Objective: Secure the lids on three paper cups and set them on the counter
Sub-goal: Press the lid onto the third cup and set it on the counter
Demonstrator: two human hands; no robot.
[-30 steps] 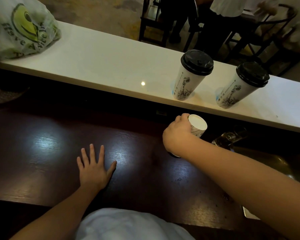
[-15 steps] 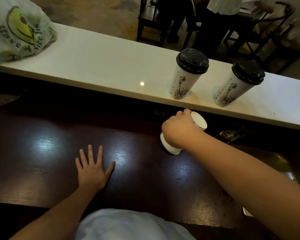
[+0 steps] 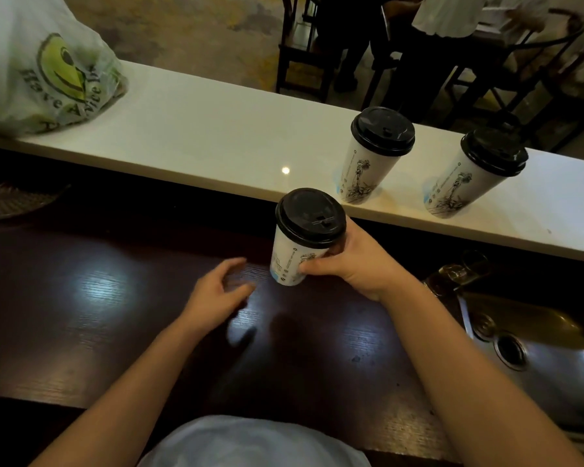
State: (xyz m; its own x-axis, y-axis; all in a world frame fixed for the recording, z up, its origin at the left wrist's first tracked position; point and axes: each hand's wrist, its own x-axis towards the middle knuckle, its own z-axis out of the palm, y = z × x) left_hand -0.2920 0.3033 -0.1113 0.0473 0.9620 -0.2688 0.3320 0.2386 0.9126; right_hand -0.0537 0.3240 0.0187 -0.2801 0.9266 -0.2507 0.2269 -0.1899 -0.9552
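Three cups: all lidded; two on the white tabletop (image 3: 216, 136), one in hand.
Plastic bag (image 3: 41, 72): far left of the held cup, on the white tabletop, out of the way.
Left hand (image 3: 216, 294): just left of the held cup, blurred, fingers loosely spread, holding nothing, hovering over the dark wooden surface (image 3: 81, 298).
Held cup (image 3: 300, 244): upright with a slight tilt, black lid (image 3: 311, 217) on top; seating all round cannot be told.
Right hand (image 3: 354, 264): wrapped round the held cup's lower right side, thumb across the front.
Middle cup (image 3: 368, 163): beyond and right of the held cup, standing on the white tabletop.
Far cup (image 3: 466, 176): further right again, on the white tabletop.
Sink (image 3: 536, 358): right of and nearer than the held cup.
Step in hand: probably setting the last cup down.
Doing it well: check rim seal first; keep grip low and light to avoid crushing paper; lift clear of the tabletop edge; place left of the middle cup, well apart.
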